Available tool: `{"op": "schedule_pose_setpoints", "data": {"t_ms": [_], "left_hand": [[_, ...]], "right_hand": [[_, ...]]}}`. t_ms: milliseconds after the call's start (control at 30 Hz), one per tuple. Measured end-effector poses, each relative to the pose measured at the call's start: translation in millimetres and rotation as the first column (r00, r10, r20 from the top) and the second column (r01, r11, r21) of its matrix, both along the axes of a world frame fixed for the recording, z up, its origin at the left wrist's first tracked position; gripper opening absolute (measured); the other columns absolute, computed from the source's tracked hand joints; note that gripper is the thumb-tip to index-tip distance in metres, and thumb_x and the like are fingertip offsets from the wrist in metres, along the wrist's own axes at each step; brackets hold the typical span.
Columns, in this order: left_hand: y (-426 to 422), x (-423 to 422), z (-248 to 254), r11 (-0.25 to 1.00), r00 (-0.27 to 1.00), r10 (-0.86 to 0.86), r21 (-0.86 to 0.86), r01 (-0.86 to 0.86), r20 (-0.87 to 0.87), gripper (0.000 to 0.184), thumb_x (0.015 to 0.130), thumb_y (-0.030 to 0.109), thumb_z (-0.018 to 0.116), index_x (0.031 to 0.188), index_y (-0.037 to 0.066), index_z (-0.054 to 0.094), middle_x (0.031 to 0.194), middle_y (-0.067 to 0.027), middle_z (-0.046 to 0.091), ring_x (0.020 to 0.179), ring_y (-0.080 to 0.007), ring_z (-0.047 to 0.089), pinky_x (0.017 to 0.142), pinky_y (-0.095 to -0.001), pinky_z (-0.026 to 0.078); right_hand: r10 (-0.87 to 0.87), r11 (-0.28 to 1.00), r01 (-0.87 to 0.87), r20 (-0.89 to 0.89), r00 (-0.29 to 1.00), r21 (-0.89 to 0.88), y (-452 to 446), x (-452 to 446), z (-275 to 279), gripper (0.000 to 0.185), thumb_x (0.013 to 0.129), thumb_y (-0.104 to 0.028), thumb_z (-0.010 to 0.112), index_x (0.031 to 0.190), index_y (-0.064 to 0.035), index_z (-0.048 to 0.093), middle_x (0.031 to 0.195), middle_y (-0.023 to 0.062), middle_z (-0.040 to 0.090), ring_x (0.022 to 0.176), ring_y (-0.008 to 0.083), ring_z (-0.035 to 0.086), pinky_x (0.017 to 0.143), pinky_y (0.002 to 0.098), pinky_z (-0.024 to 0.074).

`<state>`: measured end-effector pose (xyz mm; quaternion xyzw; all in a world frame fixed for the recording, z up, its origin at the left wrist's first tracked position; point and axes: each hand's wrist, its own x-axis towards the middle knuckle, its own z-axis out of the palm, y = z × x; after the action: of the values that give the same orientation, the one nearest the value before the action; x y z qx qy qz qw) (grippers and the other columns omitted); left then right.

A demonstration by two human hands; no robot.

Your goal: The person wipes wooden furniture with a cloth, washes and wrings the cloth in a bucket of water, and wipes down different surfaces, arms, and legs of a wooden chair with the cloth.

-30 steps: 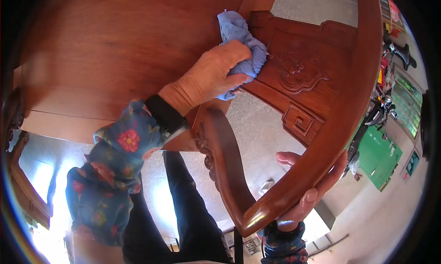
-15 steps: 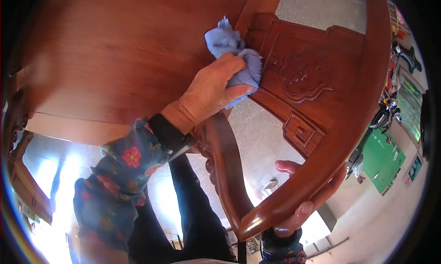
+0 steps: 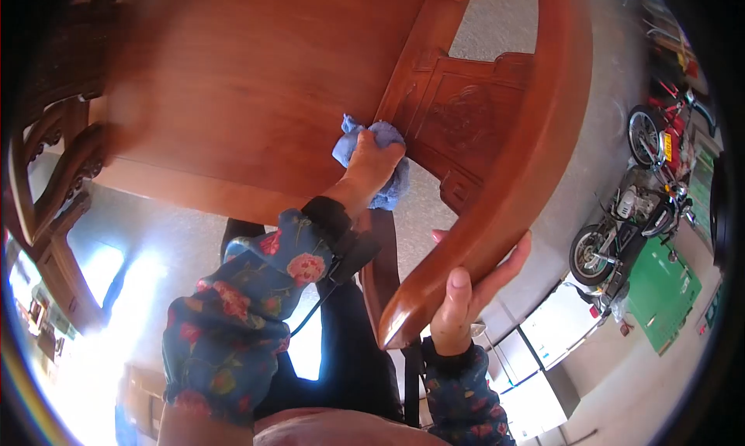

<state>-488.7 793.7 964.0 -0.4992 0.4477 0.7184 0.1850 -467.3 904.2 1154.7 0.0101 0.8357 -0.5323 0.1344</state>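
My left hand [image 3: 374,165] is closed round a bunched blue cloth [image 3: 396,183], which lies against the front right corner of a reddish-brown wooden seat [image 3: 248,89]. Beside it is a carved side panel [image 3: 473,124] under a thick curved armrest [image 3: 500,190]. My right hand [image 3: 458,306] holds this armrest from below near its rounded front end. Its thumb and a finger show on the outer side, a fingertip shows on the inner side, and the armrest hides the rest.
Two motorcycles, a black one [image 3: 636,221] and a red one [image 3: 679,139], stand at the right near a green panel [image 3: 660,295]. More carved wooden furniture [image 3: 66,182] is at the left. My legs [image 3: 349,345] are below the seat's front edge.
The view has shifted, bringing the motorcycles and left furniture further in. My left hand has moved with the cloth toward the seat's front corner. My right hand stays at the armrest.
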Motion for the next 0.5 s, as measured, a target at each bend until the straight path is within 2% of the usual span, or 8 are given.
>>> {"op": "schedule_pose_setpoints", "data": {"t_ms": [133,200,267,300,333,367,467,500], "left_hand": [[7.4,-1.0,8.7,0.998,0.988,-0.008,0.062,-0.002,0.151,0.036,0.089,0.026,0.059,0.112,-0.002,0.054,0.092,-0.0109,0.063,0.073,-0.0192,0.061,0.061,-0.0347,0.049],[4.0,4.1,11.7,0.960,0.995,-0.012,0.277,0.041,-0.103,0.029,0.093,0.026,0.056,0.103,-0.001,0.059,0.082,-0.0079,0.064,0.065,-0.0184,0.061,0.055,-0.0342,0.049],[15.2,20.6,-7.7,0.991,0.772,-0.133,-0.109,0.083,-0.622,0.026,0.096,0.025,0.055,0.098,-0.001,0.061,0.075,-0.0067,0.064,0.058,-0.0185,0.061,0.052,-0.0327,0.050],[-0.2,4.6,37.8,0.976,0.924,-0.004,0.200,0.088,-0.383,0.027,0.095,0.025,0.055,0.099,-0.001,0.061,0.076,-0.0071,0.065,0.058,-0.0183,0.061,0.052,-0.0323,0.050],[-7.0,-5.3,65.1,0.875,0.995,0.047,0.483,0.002,-0.088,0.027,0.095,0.026,0.056,0.099,-0.001,0.061,0.078,-0.0076,0.065,0.058,-0.0180,0.061,0.051,-0.0318,0.050],[-0.1,-2.2,57.0,0.936,0.993,-0.049,0.341,0.082,-0.103,0.029,0.093,0.026,0.058,0.101,-0.001,0.061,0.079,-0.0079,0.066,0.060,-0.0183,0.062,0.052,-0.0329,0.049],[-1.4,-3.6,69.0,0.958,0.964,-0.211,0.163,0.238,-0.163,0.030,0.090,0.026,0.061,0.099,-0.003,0.061,0.079,-0.0070,0.065,0.064,-0.0165,0.062,0.055,-0.0310,0.049],[-11.3,-7.2,83.7,0.955,0.962,-0.213,0.172,0.242,-0.169,0.030,0.090,0.026,0.061,0.099,-0.003,0.061,0.079,-0.0070,0.065,0.064,-0.0165,0.062,0.055,-0.0310,0.049]], "right_hand": [[0.099,0.995,-0.098,-0.054,0.994,0.016,13.9,-4.2,-5.2,0.085,0.091,-0.037,0.053,0.150,-0.0092,-0.001,0.145,0.0189,0.026,0.110,0.0289,0.052,0.093,0.0430,0.0484],[0.139,0.990,-0.137,-0.077,0.987,0.037,16.2,-5.0,-6.8,0.084,0.090,-0.035,0.052,0.150,-0.0093,0.000,0.146,0.0198,0.023,0.112,0.0295,0.051,0.093,0.0430,0.0482],[0.141,0.990,-0.140,-0.107,0.984,0.016,15.0,-5.2,-8.2,0.084,0.090,-0.035,0.053,0.150,-0.0083,0.000,0.147,0.0203,0.022,0.113,0.0301,0.051,0.093,0.0418,0.0484],[0.143,0.990,-0.143,-0.115,0.983,0.009,14.8,-4.7,-8.1,0.084,0.090,-0.035,0.053,0.150,-0.0079,0.000,0.147,0.0205,0.022,0.113,0.0303,0.051,0.093,0.0414,0.0485],[0.140,0.990,-0.137,-0.079,0.987,0.036,15.8,-4.2,-5.3,0.085,0.090,-0.035,0.052,0.150,-0.0079,-0.001,0.148,0.0203,0.021,0.118,0.0314,0.047,0.097,0.0418,0.0454],[0.134,0.989,-0.130,-0.048,0.990,0.064,15.7,-4.7,-3.2,0.085,0.090,-0.034,0.052,0.150,-0.0078,-0.002,0.148,0.0202,0.020,0.123,0.0325,0.044,0.101,0.0422,0.0423],[0.210,0.960,-0.206,0.000,0.978,0.192,16.5,-9.1,11.1,0.085,0.091,-0.036,0.052,0.150,-0.0059,-0.002,0.149,0.0202,0.018,0.134,0.0343,0.032,0.110,0.0445,0.0313],[0.206,0.958,-0.202,-0.001,0.979,0.202,19.6,-14.1,14.0,0.085,0.091,-0.036,0.052,0.150,-0.0059,-0.002,0.149,0.0202,0.018,0.134,0.0343,0.032,0.110,0.0445,0.0313]]}}
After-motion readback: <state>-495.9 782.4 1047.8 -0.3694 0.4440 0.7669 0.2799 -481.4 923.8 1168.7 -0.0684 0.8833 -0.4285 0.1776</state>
